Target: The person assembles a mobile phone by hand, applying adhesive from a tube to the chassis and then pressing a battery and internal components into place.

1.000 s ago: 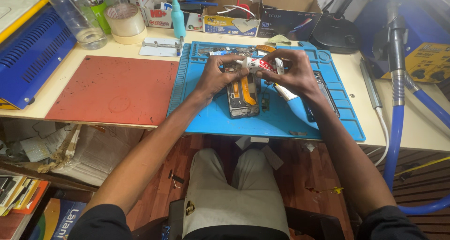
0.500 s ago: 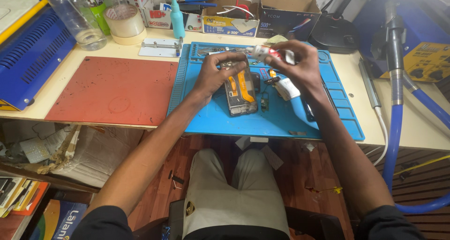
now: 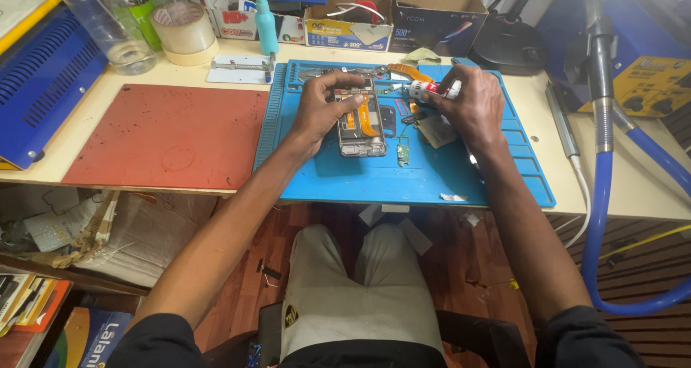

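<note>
Left hand (image 3: 322, 109) curls over the left edge of an opened smartphone (image 3: 360, 120), fingers clamped on its frame, orange flex cables showing inside. Phone lies flat mid-top of the blue repair mat (image 3: 403, 177). Right hand (image 3: 468, 105) pinches a small white-and-red glue tube (image 3: 430, 89), nozzle aimed left toward the phone's upper right corner, tip just beside it. Small green circuit board (image 3: 402, 151) on the mat, right of the phone. Red mat (image 3: 165, 134) to the left, tape roll (image 3: 186, 30) and clear bottle (image 3: 108, 23) behind it.

Red mat (image 3: 165, 134), tape roll (image 3: 186, 31)
</note>
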